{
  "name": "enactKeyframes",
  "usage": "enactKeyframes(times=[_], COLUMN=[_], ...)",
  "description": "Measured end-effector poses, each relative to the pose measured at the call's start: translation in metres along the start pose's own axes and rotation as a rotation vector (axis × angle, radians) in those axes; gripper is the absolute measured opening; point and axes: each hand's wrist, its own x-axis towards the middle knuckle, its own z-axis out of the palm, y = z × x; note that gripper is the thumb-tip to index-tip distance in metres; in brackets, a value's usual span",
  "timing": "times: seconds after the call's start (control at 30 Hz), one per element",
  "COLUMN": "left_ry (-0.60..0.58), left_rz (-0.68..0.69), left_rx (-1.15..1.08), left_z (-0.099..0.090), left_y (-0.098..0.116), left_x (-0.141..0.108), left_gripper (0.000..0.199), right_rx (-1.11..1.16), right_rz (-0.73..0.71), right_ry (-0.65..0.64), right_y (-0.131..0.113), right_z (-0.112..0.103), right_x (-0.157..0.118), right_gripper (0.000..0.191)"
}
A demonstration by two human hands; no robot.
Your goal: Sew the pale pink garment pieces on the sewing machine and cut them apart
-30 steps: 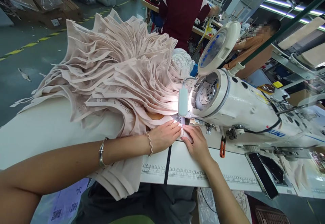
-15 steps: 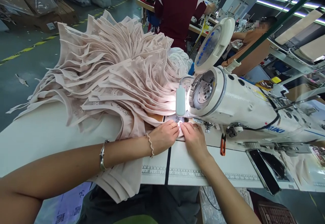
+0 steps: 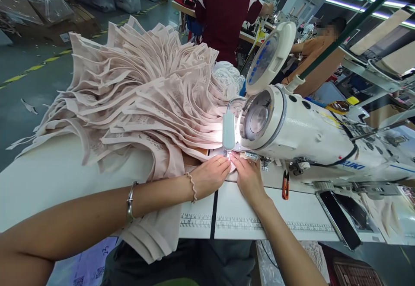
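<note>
Both hands meet at the needle area of a white sewing machine (image 3: 301, 126), under its lit lamp (image 3: 228, 130). My left hand (image 3: 209, 177) has its fingers closed and pressed down on a small piece of pale pink fabric (image 3: 232, 167). From the other side, my right hand (image 3: 249, 178) holds the same piece with bunched fingertips. Fingers and lamp hide the needle, the presser foot and most of the fabric. Beyond my left forearm lies a large heap of pale pink fabric pieces (image 3: 149, 91), some draping over the table's front edge.
Orange-handled thread snips (image 3: 285, 185) lie right of my right hand. Farther right is a black phone (image 3: 339, 221). Ruler markings (image 3: 240, 223) run along the table's front. White lace (image 3: 228, 74) sits behind the heap. Two people are at the tables beyond.
The disc in the machine's round end opening shows holes earlier and looks smooth now. My hands stay close to the needle area, the fingertips shifted slightly. The view has moved a little.
</note>
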Motion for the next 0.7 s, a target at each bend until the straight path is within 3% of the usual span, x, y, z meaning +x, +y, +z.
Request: enactKeyframes(times=[0.5, 0.7], left_ry=[0.044, -0.005], left_rz=[-0.009, -0.031], left_rx=[0.049, 0.002], left_z=[0.0027, 0.0011], left_y=[-0.0062, -0.0072], left_x=[0.0022, 0.0035], left_gripper=[0.030, 0.029], right_rx=[-0.002, -0.010], right_rz=[0.035, 0.061], right_ry=[-0.051, -0.095], right_y=[-0.0006, -0.0011], right_z=[-0.0016, -0.0031], right_x=[0.0053, 0.0071], right_gripper=[0.060, 0.061])
